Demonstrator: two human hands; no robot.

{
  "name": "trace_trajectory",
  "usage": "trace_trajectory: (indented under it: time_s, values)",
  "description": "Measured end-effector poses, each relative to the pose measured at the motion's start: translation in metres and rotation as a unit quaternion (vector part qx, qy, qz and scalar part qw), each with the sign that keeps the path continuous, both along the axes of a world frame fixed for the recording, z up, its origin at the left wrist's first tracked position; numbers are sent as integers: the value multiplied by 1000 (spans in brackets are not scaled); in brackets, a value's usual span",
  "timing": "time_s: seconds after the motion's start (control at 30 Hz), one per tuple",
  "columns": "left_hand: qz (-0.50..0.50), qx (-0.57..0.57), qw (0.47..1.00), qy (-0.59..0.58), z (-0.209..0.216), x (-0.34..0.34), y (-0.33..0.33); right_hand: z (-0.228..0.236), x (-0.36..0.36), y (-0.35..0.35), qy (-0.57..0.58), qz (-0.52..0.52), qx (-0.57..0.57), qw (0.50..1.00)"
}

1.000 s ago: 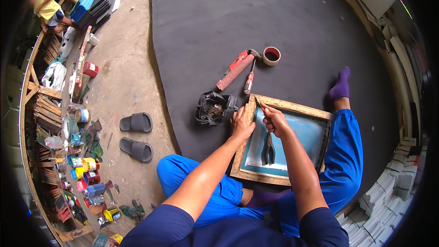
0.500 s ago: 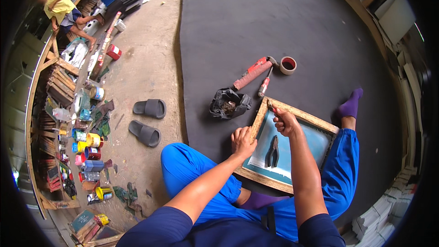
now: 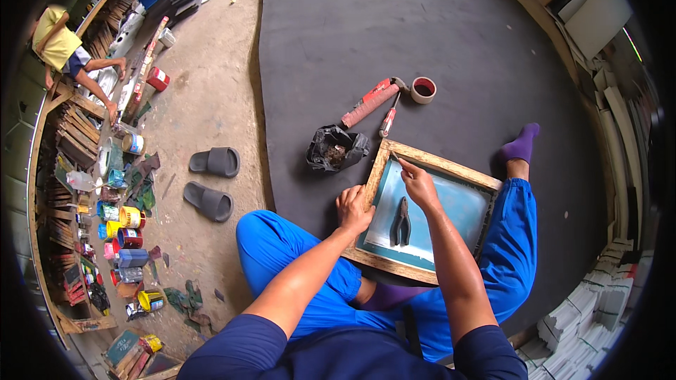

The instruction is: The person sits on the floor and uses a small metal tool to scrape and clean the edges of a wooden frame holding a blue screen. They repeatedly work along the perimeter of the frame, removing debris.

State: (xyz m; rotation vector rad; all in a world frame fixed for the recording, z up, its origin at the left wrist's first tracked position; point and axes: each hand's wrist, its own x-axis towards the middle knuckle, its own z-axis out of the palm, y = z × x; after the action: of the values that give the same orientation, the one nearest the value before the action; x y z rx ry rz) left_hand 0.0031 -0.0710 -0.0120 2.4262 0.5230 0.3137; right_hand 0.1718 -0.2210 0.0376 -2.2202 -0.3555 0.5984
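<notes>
A wooden screen frame (image 3: pixel 451 167) with a teal mesh lies across my lap on a dark mat. My left hand (image 3: pixel 354 209) grips the frame's left rail. My right hand (image 3: pixel 418 181) rests on the mesh near the upper left corner, fingers pinched at the inner edge; what it holds is too small to tell. Dark pliers (image 3: pixel 401 224) lie on the mesh just below my right hand.
Beyond the frame lie a black bag (image 3: pixel 336 149), a red-handled tool (image 3: pixel 371 103), a small screwdriver (image 3: pixel 389 122) and a tape roll (image 3: pixel 423 89). Two grey slippers (image 3: pixel 211 181) sit on the concrete. Paint cans (image 3: pixel 120 229) crowd the left; another person (image 3: pixel 63 49) crouches far left.
My head view has shifted, so the frame sits lower and more central. My left hand slid down the left rail; my right hand stays at the frame's upper left corner.
</notes>
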Motion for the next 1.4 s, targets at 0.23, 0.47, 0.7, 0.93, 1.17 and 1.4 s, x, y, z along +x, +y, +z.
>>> trace_trajectory:
  time_s: [0.23,0.47,0.7,0.93,1.17,1.4]
  values:
    - [-6,43,997,67,19,13,6,27,3,15,-36,12,-56,998]
    - [26,35,996,82,5,37,3,31,6,27,-42,28,-110,993]
    - [27,37,996,74,6,36,2,39,10,29,-70,55,-141,986]
    - [25,56,996,57,0,35,4,40,8,39,-42,51,-131,989]
    - [40,30,997,52,3,37,1,-5,-23,9,-11,-35,25,999]
    - [1,11,999,51,-1,39,9,-3,-26,-22,-25,-77,8,997]
